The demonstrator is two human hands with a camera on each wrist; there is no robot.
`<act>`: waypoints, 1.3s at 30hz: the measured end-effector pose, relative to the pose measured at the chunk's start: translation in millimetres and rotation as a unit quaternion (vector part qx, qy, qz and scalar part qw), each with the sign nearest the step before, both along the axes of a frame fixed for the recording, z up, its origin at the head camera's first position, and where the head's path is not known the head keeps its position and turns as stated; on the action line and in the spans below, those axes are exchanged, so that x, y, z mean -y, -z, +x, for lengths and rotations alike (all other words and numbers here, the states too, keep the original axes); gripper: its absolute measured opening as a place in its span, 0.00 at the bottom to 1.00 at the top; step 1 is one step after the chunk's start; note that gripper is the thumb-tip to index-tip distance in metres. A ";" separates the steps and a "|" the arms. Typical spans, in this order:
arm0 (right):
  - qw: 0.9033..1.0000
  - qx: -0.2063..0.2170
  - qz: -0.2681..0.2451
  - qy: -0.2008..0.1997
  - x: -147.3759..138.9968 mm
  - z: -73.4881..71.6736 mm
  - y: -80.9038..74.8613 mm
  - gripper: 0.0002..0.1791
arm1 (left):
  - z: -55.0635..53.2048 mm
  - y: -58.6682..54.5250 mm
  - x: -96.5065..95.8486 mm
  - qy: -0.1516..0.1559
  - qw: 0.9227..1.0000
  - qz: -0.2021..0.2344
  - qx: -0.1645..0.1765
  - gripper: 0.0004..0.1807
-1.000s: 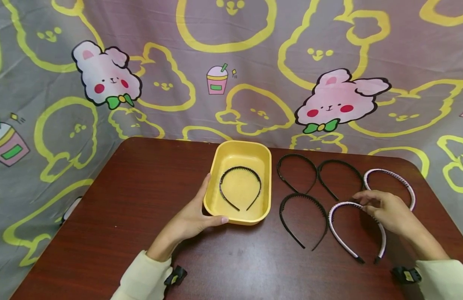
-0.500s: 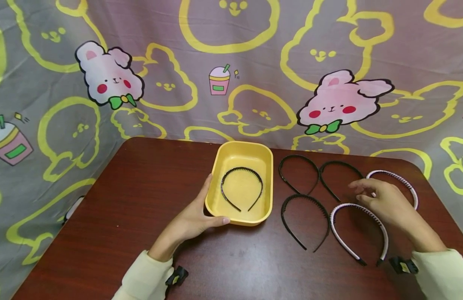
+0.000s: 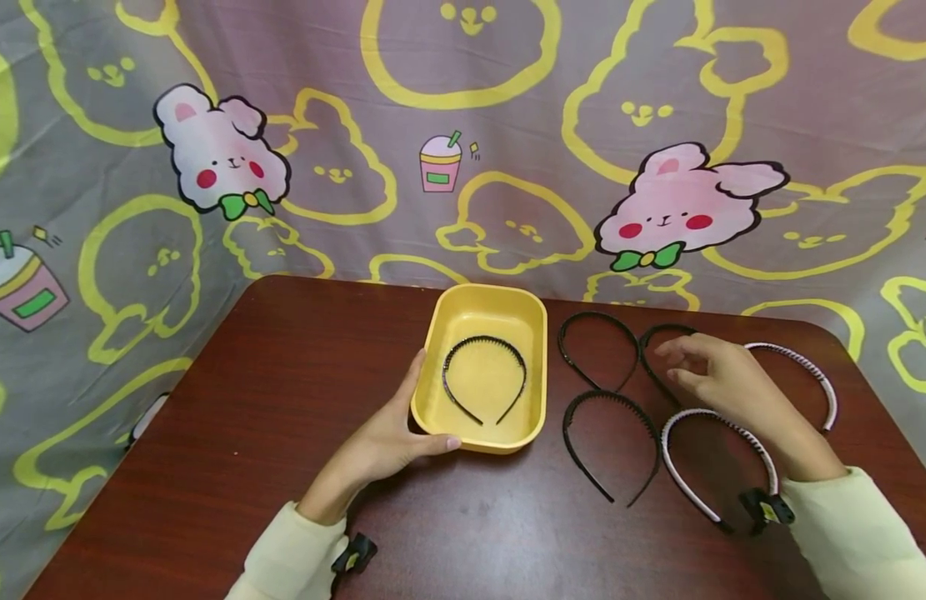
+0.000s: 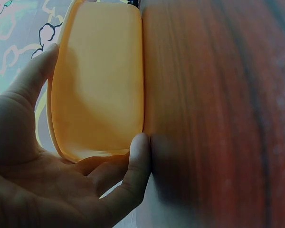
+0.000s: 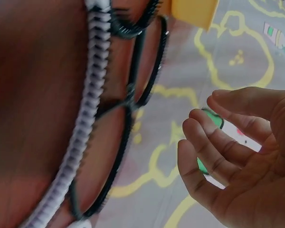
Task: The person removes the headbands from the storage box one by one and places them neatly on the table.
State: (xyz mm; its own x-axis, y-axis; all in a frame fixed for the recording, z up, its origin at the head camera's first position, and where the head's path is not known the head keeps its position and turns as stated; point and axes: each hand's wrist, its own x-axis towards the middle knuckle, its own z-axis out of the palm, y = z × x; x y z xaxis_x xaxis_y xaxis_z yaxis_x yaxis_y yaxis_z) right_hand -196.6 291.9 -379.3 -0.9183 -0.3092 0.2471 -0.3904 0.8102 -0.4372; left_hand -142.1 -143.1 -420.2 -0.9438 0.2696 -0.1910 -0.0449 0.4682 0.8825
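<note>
My left hand (image 3: 376, 446) grips the near left corner of a yellow plastic box (image 3: 473, 315), thumb on the front wall and fingers along the left side. Inside the box lies a black toothed headband (image 3: 483, 338). My right hand (image 3: 721, 375) hovers over the headbands on the right, fingers loosely bent and holding nothing. Partly covered by it is a black headband (image 3: 648, 354) in the back row. A white wrapped headband (image 3: 676, 471) lies nearer, under the wrist; in the right wrist view that hand is plainly unoccupied beside the white headband (image 5: 97, 61).
Two more black headbands, one at the back (image 3: 596, 315) and one in front (image 3: 608, 396), lie right of the box. Another white headband (image 3: 813, 375) is at the far right. The brown table (image 3: 282, 375) ends at a patterned cloth (image 3: 508, 125).
My right hand has moved left and slightly away from me, from the white headbands to above the back black one. The left hand and box stay in place.
</note>
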 end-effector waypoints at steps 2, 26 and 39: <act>1.000 -0.005 -0.001 -0.007 8.4 -2.9 -2.7 0.14 | 0.2 -0.1 -0.4 0.000 1.000 0.002 -0.002 0.71; 0.996 0.033 -0.051 -0.061 95.8 -32.0 -11.0 0.12 | 0.8 -0.4 0.1 -0.006 1.000 -0.008 0.005 0.71; 0.991 0.044 -0.091 -0.084 129.5 -41.3 -6.7 0.13 | 0.2 0.7 -1.0 -0.008 1.000 -0.011 0.005 0.71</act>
